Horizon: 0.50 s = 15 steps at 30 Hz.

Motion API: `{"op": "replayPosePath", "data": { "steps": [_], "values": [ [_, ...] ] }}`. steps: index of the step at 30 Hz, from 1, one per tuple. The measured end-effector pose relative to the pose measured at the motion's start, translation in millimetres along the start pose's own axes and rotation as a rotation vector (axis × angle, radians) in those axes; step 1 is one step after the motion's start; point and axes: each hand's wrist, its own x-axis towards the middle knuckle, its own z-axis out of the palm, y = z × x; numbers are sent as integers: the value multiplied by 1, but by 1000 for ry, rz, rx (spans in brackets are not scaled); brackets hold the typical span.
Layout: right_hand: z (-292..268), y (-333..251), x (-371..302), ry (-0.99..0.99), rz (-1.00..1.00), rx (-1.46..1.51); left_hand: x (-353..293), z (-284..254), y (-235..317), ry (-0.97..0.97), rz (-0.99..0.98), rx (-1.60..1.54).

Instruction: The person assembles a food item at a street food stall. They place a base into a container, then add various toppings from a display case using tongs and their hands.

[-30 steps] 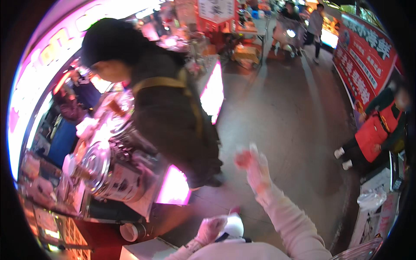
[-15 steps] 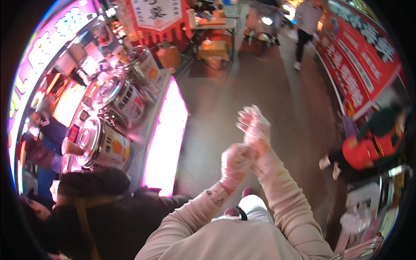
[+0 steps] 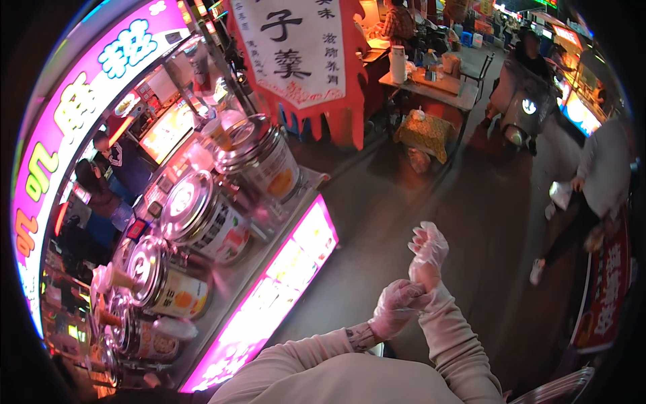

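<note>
Thin clear plastic gloves cover both of my hands. My left hand (image 3: 397, 306) is closed at my right wrist, its fingers pinching the cuff of the plastic glove (image 3: 425, 275) there. Above it, my right hand (image 3: 428, 250) is raised with its fingers loosely bent and apart, and nothing shows in it. Both arms wear beige sleeves (image 3: 452, 337); the left one ends above a dark-patterned band on the wrist.
To the left runs a stall counter with large lidded metal canisters (image 3: 205, 222) and a lit pink-edged panel (image 3: 269, 296). A red-edged banner (image 3: 296, 60) hangs ahead. Beyond stand a table (image 3: 431, 87), a scooter with a rider (image 3: 521, 101), and a walking person (image 3: 605, 161) at right.
My view has swung left and up, bringing more canisters and the street into sight. The dark-clad person at lower left is gone from view. My left hand stays at my right wrist.
</note>
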Motion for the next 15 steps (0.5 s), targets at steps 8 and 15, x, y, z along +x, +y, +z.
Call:
{"op": "replayPosePath", "data": {
  "steps": [8, 15],
  "values": [
    [221, -58, 191, -814, -415, -66, 261, 4, -126, -77, -23, 73],
    [416, -109, 289, -2064, -579, -308, 421, -47, -243, -100, -235, 463]
  ]
}}
